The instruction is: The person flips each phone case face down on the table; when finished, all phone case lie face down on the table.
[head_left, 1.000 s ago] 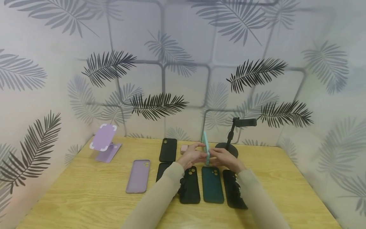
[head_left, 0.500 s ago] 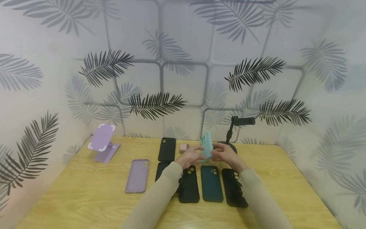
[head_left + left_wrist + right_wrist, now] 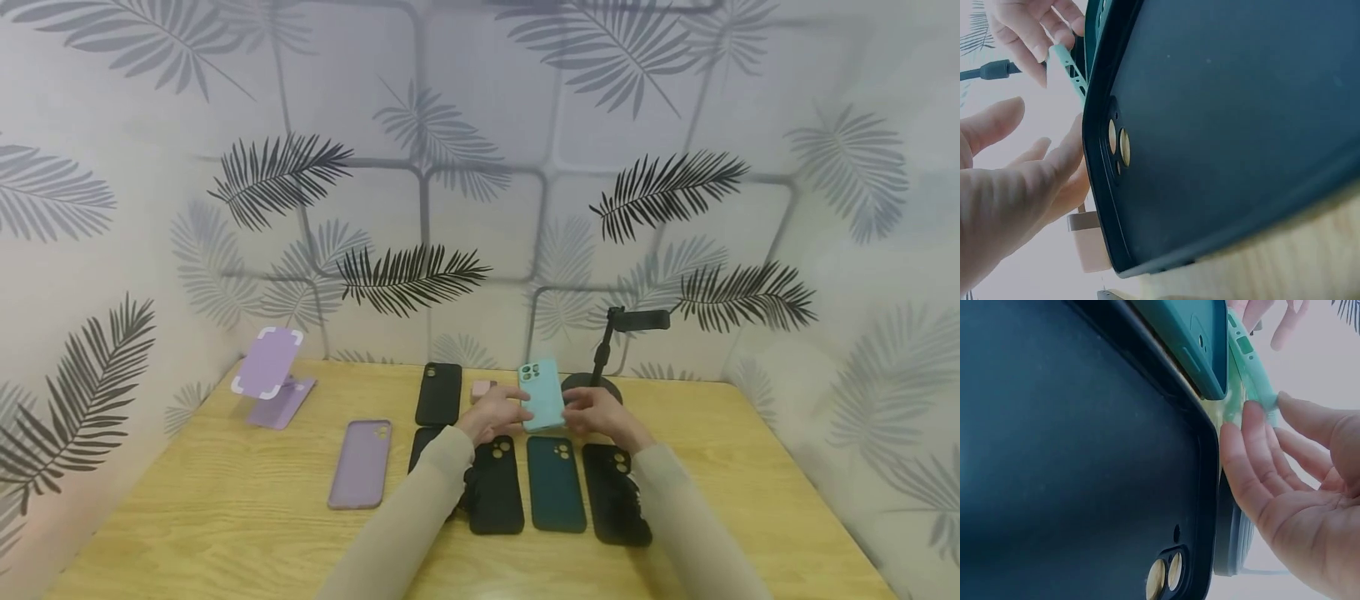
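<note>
A mint phone case [image 3: 543, 398] stands tilted between my hands, its back and camera holes facing me in the head view. My right hand [image 3: 602, 414] pinches its lower right edge; in the right wrist view the thumb and fingertips [image 3: 1255, 415] meet at the case's corner. My left hand [image 3: 495, 412] is at the left side, fingers overlapping the edge. In the left wrist view its fingers [image 3: 1063, 156] are fairly straight, with the thumb spread apart. Just in front of the mint case lie a dark teal case [image 3: 557, 483] and a black case [image 3: 498, 487].
More black cases lie at the right [image 3: 615, 493] and back [image 3: 439, 393]. To the left are a lilac case [image 3: 360, 464] and a purple phone stand [image 3: 268, 364]. A small pink block [image 3: 482, 389] and a black stand [image 3: 602, 354] are behind my hands.
The mint case, seen edge-on at first, has turned so its back faces me, and its top has leaned back and lowered. My right hand has turned with it; my left stays beside it.
</note>
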Motion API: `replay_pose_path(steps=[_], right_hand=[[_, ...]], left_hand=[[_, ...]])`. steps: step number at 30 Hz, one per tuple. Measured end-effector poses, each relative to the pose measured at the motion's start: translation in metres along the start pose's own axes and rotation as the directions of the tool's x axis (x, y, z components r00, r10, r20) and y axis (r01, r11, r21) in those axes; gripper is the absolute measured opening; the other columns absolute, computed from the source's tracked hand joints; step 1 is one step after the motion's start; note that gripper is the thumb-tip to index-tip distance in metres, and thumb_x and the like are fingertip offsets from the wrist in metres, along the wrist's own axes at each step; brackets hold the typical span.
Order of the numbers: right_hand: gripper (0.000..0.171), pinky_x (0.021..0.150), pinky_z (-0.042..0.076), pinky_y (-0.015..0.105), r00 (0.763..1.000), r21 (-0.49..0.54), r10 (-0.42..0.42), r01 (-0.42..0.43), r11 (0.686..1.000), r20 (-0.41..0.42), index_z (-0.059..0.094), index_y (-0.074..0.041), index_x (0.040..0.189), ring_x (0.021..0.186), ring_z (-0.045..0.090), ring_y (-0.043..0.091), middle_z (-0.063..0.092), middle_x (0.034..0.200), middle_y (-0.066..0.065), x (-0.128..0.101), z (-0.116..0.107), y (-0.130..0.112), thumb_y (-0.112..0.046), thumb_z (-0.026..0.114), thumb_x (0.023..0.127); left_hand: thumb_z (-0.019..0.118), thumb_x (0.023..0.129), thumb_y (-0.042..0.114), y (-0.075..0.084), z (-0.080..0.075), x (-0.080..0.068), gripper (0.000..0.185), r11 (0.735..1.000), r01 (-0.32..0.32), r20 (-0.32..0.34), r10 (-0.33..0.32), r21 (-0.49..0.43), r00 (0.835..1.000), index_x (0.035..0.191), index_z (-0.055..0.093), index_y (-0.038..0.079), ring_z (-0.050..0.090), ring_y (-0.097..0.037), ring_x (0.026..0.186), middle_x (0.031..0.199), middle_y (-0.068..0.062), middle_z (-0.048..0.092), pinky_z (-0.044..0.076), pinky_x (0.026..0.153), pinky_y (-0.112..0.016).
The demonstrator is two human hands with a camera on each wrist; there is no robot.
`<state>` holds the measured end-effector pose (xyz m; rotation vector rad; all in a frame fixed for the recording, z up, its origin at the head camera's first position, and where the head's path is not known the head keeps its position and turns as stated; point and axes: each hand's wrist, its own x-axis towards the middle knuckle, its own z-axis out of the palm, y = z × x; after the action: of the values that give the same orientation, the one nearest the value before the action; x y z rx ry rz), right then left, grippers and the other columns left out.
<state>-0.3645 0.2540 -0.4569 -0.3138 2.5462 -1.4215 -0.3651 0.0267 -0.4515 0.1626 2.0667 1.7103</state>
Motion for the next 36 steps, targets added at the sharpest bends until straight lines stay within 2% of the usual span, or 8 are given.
replay_pose_path(steps=[4,9,14,19,22,26,31,36], right_hand=[[0.047,0.073,0.058,0.033,1.000,-0.075,0.010,-0.010,0.997,-0.004,0.051,0.012,0.133,0.080,0.064,0.019,0.068,0.108,0.023,0.000,0.002,-0.003,-0.007,0.063,0.092],[0.044,0.079,0.059,0.036,1.000,-0.149,0.020,-0.019,0.989,0.004,0.055,0.011,0.131,0.091,0.064,0.021,0.066,0.116,0.025,0.001,0.004,-0.005,-0.008,0.063,0.092],[0.040,0.086,0.058,0.040,0.998,-0.167,0.052,-0.048,0.985,0.023,0.058,0.008,0.129,0.101,0.064,0.025,0.063,0.124,0.025,0.001,0.003,-0.003,-0.009,0.062,0.094],[0.036,0.085,0.058,0.037,0.998,-0.121,0.049,-0.044,0.992,0.040,0.060,0.009,0.127,0.098,0.063,0.022,0.064,0.123,0.024,0.002,0.003,0.002,-0.009,0.060,0.096],[0.035,0.084,0.058,0.036,0.998,-0.081,0.036,-0.032,0.996,0.049,0.059,0.010,0.127,0.096,0.063,0.020,0.065,0.121,0.024,0.001,0.003,0.003,-0.010,0.057,0.098],[0.038,0.084,0.058,0.036,0.999,-0.062,0.007,-0.005,0.998,0.031,0.057,0.011,0.129,0.095,0.064,0.021,0.063,0.124,0.026,-0.002,0.002,0.002,-0.012,0.057,0.098],[0.040,0.080,0.057,0.033,0.998,-0.061,-0.057,0.057,0.997,-0.012,0.056,0.009,0.132,0.093,0.064,0.025,0.063,0.125,0.026,-0.006,0.005,-0.002,-0.013,0.058,0.099],[0.040,0.084,0.059,0.038,0.996,0.046,-0.087,0.087,0.995,0.009,0.053,0.011,0.132,0.105,0.066,0.033,0.063,0.123,0.029,-0.007,0.012,-0.012,-0.012,0.056,0.100]], left_hand=[[0.064,0.093,0.006,-0.001,-0.001,-0.001,0.050,1.000,-0.007,0.003,0.008,-0.015,1.000,0.141,0.050,0.002,0.056,-0.031,0.125,0.140,-0.021,0.050,0.052,0.100,-0.043],[0.064,0.092,0.006,-0.001,-0.004,-0.001,0.050,1.000,-0.011,0.001,0.011,-0.013,1.000,0.141,0.050,0.001,0.058,-0.031,0.123,0.136,-0.021,0.052,0.052,0.099,-0.043],[0.063,0.092,0.003,-0.003,-0.005,0.001,0.050,0.999,-0.018,-0.003,0.018,-0.038,1.000,0.140,0.049,-0.002,0.058,-0.028,0.119,0.137,-0.023,0.051,0.052,0.100,-0.042],[0.063,0.092,0.003,-0.003,-0.004,-0.001,0.050,1.000,-0.021,-0.001,0.021,-0.021,1.000,0.140,0.049,-0.002,0.060,-0.027,0.117,0.141,-0.023,0.048,0.052,0.100,-0.042],[0.063,0.093,0.006,-0.003,-0.006,-0.003,0.049,0.999,-0.022,-0.009,0.023,0.030,1.000,0.141,0.050,0.001,0.061,-0.029,0.117,0.144,-0.021,0.046,0.052,0.099,-0.043],[0.060,0.096,0.009,-0.005,-0.011,-0.007,0.048,0.998,-0.027,-0.022,0.028,0.050,0.999,0.142,0.048,0.003,0.059,-0.035,0.121,0.147,-0.020,0.043,0.052,0.100,-0.045],[0.058,0.097,0.008,-0.003,-0.020,-0.013,0.046,0.997,-0.072,-0.023,0.072,-0.006,0.997,0.141,0.049,0.001,0.059,-0.037,0.120,0.136,-0.021,0.054,0.052,0.099,-0.046],[0.059,0.098,0.013,0.003,-0.031,-0.026,0.040,0.993,-0.119,-0.022,0.118,-0.020,0.993,0.136,0.055,0.002,0.064,-0.030,0.110,0.127,-0.016,0.062,0.055,0.094,-0.043]])
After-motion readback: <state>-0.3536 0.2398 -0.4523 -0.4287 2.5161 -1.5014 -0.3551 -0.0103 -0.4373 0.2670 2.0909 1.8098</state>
